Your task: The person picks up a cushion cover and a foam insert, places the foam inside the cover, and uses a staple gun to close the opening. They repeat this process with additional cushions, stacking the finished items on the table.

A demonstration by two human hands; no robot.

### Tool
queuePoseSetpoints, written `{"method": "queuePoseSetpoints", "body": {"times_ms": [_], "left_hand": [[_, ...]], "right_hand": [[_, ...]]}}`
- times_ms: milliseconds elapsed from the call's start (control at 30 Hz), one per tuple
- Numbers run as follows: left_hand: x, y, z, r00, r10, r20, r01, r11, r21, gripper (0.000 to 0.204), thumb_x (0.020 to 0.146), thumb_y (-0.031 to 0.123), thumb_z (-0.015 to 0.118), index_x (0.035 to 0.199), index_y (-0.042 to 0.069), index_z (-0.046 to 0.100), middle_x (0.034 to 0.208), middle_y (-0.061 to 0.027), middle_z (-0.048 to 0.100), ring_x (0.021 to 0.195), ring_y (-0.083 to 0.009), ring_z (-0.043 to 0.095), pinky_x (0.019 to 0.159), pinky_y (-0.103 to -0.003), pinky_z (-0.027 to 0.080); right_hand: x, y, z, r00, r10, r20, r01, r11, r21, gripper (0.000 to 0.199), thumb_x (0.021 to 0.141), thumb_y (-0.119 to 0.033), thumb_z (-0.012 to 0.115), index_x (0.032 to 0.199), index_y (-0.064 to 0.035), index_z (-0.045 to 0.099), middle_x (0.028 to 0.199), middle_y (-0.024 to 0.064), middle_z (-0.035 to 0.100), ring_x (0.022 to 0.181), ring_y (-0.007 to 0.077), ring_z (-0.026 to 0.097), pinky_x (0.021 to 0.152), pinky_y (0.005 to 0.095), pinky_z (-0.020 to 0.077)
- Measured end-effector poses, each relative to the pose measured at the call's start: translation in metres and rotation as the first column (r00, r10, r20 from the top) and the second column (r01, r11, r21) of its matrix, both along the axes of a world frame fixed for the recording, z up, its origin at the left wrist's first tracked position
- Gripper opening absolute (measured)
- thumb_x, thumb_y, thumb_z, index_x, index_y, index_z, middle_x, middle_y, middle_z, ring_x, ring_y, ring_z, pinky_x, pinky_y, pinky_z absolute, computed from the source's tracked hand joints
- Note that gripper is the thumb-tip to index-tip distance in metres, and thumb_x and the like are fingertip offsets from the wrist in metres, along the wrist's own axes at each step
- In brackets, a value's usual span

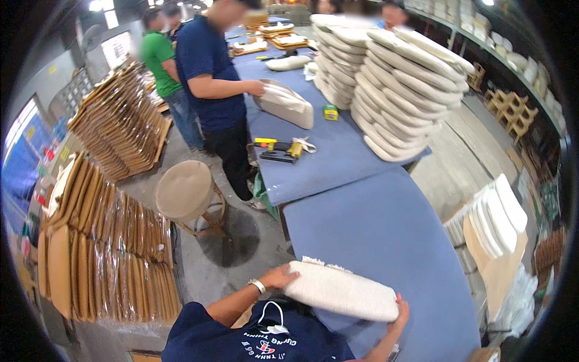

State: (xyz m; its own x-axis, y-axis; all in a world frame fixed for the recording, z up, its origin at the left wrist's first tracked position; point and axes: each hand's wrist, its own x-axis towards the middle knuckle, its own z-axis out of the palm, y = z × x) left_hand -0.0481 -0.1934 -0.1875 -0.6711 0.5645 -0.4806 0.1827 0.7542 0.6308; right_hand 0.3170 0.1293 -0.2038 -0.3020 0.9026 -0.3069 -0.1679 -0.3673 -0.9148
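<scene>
A cream fabric seat cushion (344,291) stands tilted on its edge at the near edge of the blue table (368,223), its long side toward me. Loose, frayed fabric shows along its far top edge. My left hand (281,277), with a pale band on the wrist, is closed round the cushion's left end. At the other end my right hand (402,311) grips the right corner, its fingers partly hidden behind the cushion.
Tall stacks of cream cushions (410,90) stand on the far table beside a yellow-green box (330,112) and a yellow-black staple gun (283,149). A co-worker in navy (211,72) handles another cushion (286,105). Left are a round stool (184,190) and plastic-wrapped brown panels (108,241).
</scene>
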Motion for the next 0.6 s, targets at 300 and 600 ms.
{"method": "queuePoseSetpoints", "body": {"times_ms": [300,600], "left_hand": [[0.028,0.004,-0.061,0.611,0.622,0.490,-0.670,0.736,-0.099,0.098,0.095,0.072,0.050,0.133,-0.018,0.056,0.130,-0.0321,0.064,0.127,-0.0398,0.061,0.104,-0.050,0.047],[-0.021,-0.029,0.028,0.849,0.484,0.210,-0.527,0.794,0.301,0.095,0.101,0.074,0.029,0.113,-0.012,0.070,0.115,-0.0301,0.071,0.114,-0.0390,0.067,0.101,-0.047,0.046]], "right_hand": [[0.018,-0.012,-0.004,0.781,0.194,0.593,-0.084,0.975,-0.207,0.072,0.105,-0.054,0.051,0.137,0.0103,0.053,0.126,0.0215,0.065,0.106,0.0319,0.066,0.092,0.0442,0.0518],[0.001,-0.093,0.047,0.808,-0.101,0.580,0.104,0.994,0.029,0.078,0.107,-0.062,0.038,0.138,0.0063,0.057,0.133,0.0197,0.064,0.110,0.0275,0.064,0.097,0.0394,0.0490]]}}
